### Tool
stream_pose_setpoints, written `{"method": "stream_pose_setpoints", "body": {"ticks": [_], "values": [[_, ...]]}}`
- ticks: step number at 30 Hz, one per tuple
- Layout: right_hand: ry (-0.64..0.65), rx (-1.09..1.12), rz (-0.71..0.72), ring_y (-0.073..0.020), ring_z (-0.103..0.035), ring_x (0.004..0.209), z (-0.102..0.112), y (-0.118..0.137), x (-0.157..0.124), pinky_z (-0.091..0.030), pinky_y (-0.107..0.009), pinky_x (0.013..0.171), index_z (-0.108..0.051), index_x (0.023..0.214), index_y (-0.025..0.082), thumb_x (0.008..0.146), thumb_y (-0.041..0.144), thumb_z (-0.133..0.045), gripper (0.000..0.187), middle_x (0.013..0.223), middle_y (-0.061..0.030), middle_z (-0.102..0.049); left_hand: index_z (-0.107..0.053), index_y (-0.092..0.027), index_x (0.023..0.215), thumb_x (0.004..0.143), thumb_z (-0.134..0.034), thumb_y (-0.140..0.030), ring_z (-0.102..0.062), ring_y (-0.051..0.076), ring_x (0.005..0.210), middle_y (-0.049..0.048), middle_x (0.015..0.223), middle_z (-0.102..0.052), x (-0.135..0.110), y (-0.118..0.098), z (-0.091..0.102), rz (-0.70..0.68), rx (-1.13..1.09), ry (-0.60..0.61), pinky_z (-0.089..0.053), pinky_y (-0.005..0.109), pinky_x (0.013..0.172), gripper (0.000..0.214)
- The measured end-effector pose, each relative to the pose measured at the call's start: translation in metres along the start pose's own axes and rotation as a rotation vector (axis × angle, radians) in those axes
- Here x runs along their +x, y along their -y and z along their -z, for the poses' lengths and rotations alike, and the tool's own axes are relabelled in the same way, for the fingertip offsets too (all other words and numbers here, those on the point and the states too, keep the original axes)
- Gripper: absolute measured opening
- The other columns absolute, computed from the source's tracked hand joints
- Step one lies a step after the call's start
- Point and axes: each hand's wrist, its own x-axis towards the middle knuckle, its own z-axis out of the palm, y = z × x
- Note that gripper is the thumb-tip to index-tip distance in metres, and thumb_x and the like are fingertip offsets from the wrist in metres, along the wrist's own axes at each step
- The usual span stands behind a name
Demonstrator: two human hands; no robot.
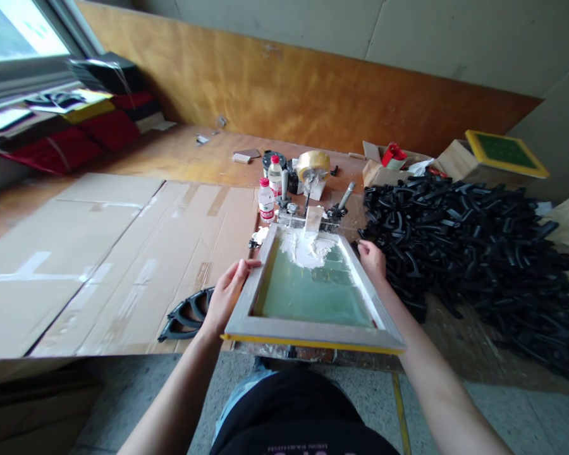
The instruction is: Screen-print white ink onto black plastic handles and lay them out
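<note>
Both of my hands grip the long sides of a wooden silk-screen frame (313, 335), tilted up toward me, its near edge taped yellow. My left hand (227, 294) holds the left side, and my right hand (372, 259) holds the right side. Green mesh (313, 297) fills the frame. A mound of white ink (303, 249) lies at its far end, around a flat wooden scraper (314, 220). The far edge of the frame sits in a metal hinge clamp (308, 218) on the bench. The underside of the mesh is hidden.
Behind the clamp stand two plastic bottles (265, 199) and a tape roll (312, 164). A large heap of black plastic parts (455, 253) lies to the right. Cardboard sheets (123, 253) cover the bench on the left, with one black part (187, 314) on them.
</note>
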Motion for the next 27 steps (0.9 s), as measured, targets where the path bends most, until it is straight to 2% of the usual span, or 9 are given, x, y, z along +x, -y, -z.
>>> {"method": "stream_pose_setpoints", "body": {"ticks": [2, 5, 7, 10, 13, 18, 20, 24, 27], "values": [[-0.093, 0.037, 0.060, -0.0255, -0.061, 0.105, 0.002, 0.020, 0.020, -0.048, -0.041, 0.094, -0.053, 0.133, 0.015, 0.091, 0.031, -0.051, 0.044, 0.122, -0.0162, -0.062, -0.069, -0.018, 0.101, 0.076, -0.061, -0.065, -0.056, 0.014, 0.062, 0.0018, 0.077, -0.066, -0.007, 0.023, 0.003, 0.091, 0.040, 0.043, -0.041, 0.023, 0.054, 0.054], [-0.104, -0.002, 0.341, -0.0279, -0.048, 0.125, -0.011, 0.068, 0.043, -0.040, -0.042, 0.104, -0.047, 0.137, 0.015, 0.083, 0.029, -0.067, 0.060, 0.140, -0.0166, -0.047, -0.058, -0.020, 0.126, 0.074, -0.066, -0.060, -0.060, 0.016, 0.065, 0.0021, 0.079, -0.067, -0.008, 0.061, 0.003, 0.174, 0.049, 0.083, -0.045, 0.025, 0.058, 0.066], [0.000, -0.099, 0.442, -0.0294, -0.048, 0.122, -0.023, 0.098, 0.051, -0.040, -0.043, 0.103, -0.052, 0.129, 0.013, 0.081, 0.024, -0.070, 0.053, 0.132, -0.0170, -0.053, -0.049, -0.021, 0.137, 0.075, -0.065, -0.058, -0.062, 0.018, 0.069, 0.0031, 0.083, -0.068, -0.005, 0.082, 0.001, 0.184, 0.068, 0.069, -0.048, 0.027, 0.062, 0.074], [0.194, -0.225, 0.414, -0.0283, -0.057, 0.104, -0.041, 0.120, 0.048, -0.043, -0.040, 0.091, -0.061, 0.107, 0.013, 0.084, 0.019, -0.066, 0.025, 0.105, -0.0142, -0.064, -0.048, -0.019, 0.139, 0.077, -0.063, -0.058, -0.064, 0.020, 0.075, 0.0054, 0.087, -0.069, -0.001, 0.098, -0.002, 0.187, 0.097, 0.049, -0.049, 0.029, 0.065, 0.075], [0.295, -0.287, 0.443, -0.0254, -0.058, 0.094, -0.048, 0.118, 0.026, -0.043, -0.035, 0.083, -0.061, 0.096, 0.015, 0.087, 0.018, -0.059, 0.009, 0.096, -0.0121, -0.066, -0.051, -0.016, 0.135, 0.077, -0.061, -0.060, -0.066, 0.023, 0.082, 0.0075, 0.092, -0.071, 0.000, 0.100, -0.002, 0.192, 0.124, 0.050, -0.050, 0.032, 0.070, 0.074], [0.458, -0.219, 0.830, -0.0214, -0.056, 0.089, -0.025, 0.104, -0.014, -0.041, -0.030, 0.077, -0.063, 0.088, 0.016, 0.082, 0.005, -0.052, 0.017, 0.090, -0.0082, -0.065, -0.055, -0.016, 0.130, 0.077, -0.060, -0.061, -0.067, 0.024, 0.088, 0.0086, 0.098, -0.071, 0.000, 0.101, -0.002, 0.196, 0.151, 0.059, -0.051, 0.032, 0.075, 0.070], [0.514, -0.152, 0.892, -0.0200, -0.055, 0.085, -0.016, 0.104, -0.015, -0.040, -0.029, 0.074, -0.063, 0.084, 0.018, 0.080, 0.006, -0.055, 0.015, 0.086, -0.0056, -0.065, -0.057, -0.016, 0.128, 0.076, -0.061, -0.061, -0.067, 0.024, 0.087, 0.0084, 0.098, -0.072, 0.000, 0.103, -0.001, 0.190, 0.150, 0.054, -0.051, 0.032, 0.075, 0.069], [0.399, -0.123, 0.781, -0.0212, -0.053, 0.088, -0.020, 0.107, -0.015, -0.041, -0.030, 0.075, -0.063, 0.080, 0.018, 0.086, 0.012, -0.055, 0.011, 0.085, -0.0059, -0.063, -0.055, -0.016, 0.131, 0.075, -0.062, -0.063, -0.067, 0.024, 0.085, 0.0086, 0.097, -0.072, -0.001, 0.106, -0.001, 0.199, 0.109, 0.046, -0.051, 0.030, 0.069, 0.073], [0.343, -0.149, 0.826, -0.0231, -0.052, 0.096, -0.029, 0.104, -0.029, -0.042, -0.032, 0.081, -0.064, 0.086, 0.016, 0.087, 0.008, -0.050, 0.016, 0.092, -0.0097, -0.063, -0.053, -0.017, 0.134, 0.076, -0.062, -0.062, -0.067, 0.022, 0.081, 0.0088, 0.098, -0.072, -0.002, 0.107, -0.001, 0.210, 0.102, 0.044, -0.051, 0.030, 0.068, 0.074]]}}
